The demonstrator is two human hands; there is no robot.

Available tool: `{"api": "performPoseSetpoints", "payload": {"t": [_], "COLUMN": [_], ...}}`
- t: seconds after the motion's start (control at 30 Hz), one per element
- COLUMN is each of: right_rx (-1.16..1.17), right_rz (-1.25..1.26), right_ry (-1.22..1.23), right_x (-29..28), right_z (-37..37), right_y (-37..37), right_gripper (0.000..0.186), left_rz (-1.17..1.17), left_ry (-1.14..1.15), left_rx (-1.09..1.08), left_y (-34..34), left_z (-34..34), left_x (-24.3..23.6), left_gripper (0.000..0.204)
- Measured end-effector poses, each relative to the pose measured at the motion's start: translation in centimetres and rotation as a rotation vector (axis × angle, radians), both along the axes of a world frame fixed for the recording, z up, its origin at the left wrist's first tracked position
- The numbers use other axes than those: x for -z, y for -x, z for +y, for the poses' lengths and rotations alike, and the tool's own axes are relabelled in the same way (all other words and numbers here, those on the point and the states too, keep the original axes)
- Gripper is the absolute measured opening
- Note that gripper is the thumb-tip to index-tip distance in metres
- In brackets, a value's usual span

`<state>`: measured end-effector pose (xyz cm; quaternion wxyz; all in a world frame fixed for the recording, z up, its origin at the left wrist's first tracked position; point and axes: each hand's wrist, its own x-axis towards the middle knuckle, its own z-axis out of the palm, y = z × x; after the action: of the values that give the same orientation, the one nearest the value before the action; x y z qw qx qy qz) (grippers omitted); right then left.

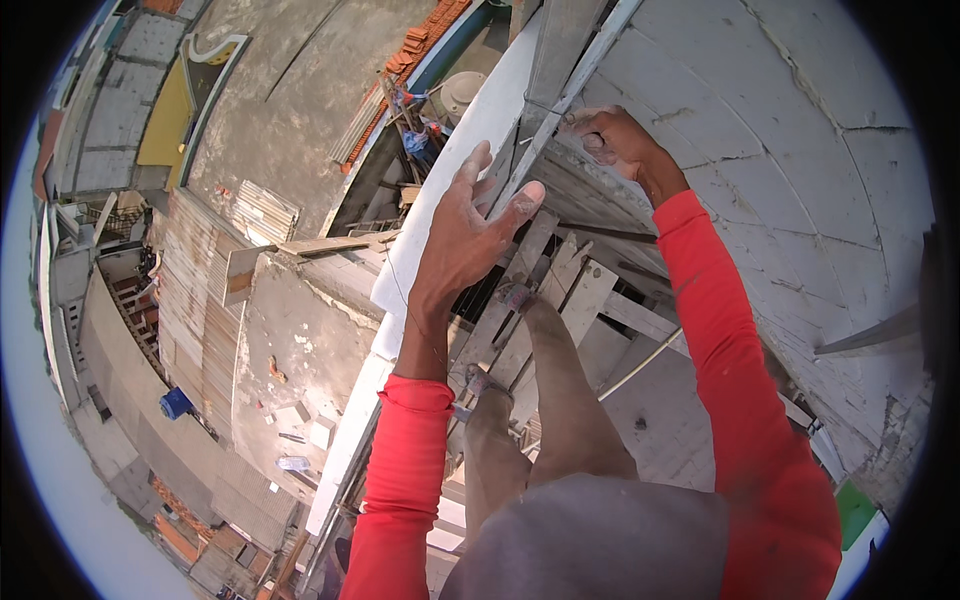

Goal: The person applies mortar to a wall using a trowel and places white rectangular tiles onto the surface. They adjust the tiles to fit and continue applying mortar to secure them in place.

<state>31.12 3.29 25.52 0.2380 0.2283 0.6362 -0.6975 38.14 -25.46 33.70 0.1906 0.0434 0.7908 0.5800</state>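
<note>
My left hand (465, 230) is open, thumb and fingers apart, beside a pale narrow board (545, 130) and over the top of a white ledge (408, 278). Whether its fingertips touch the board is unclear. On the board's other side, my right hand (625, 148) has its fingers curled in, dusted with grey-white powder. Something pale may sit in those fingers, but it cannot be made out. A thin wire (541, 104) is looped around the board and a wider wooden plank (562, 50), close to my right fingertips.
My feet stand on several wooden planks (590, 292) with gaps between them. A grey block wall (750, 130) rises on the right. Past the ledge, far below, lie a concrete roof (290, 350), corrugated sheets (205, 300) and a blue tank (175, 403).
</note>
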Motion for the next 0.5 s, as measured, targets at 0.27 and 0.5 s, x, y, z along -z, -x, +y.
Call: {"api": "performPoseSetpoints", "payload": {"t": [0.27, 0.5], "right_rx": [0.119, 0.318], "right_rz": [0.021, -0.043], "right_ry": [0.263, 0.439], "right_x": [1.2, 2.5], "right_z": [-0.7, -0.1], "right_y": [-1.3, -1.5], "right_gripper": [0.023, 0.029], "left_rz": [-0.278, -0.461], "left_ry": [0.105, 0.014], "left_rx": [0.133, -0.096], "left_y": [5.5, 6.9], "left_z": [3.2, -2.9], "left_x": [3.4, 2.8], "left_gripper": [0.061, 0.018]}}
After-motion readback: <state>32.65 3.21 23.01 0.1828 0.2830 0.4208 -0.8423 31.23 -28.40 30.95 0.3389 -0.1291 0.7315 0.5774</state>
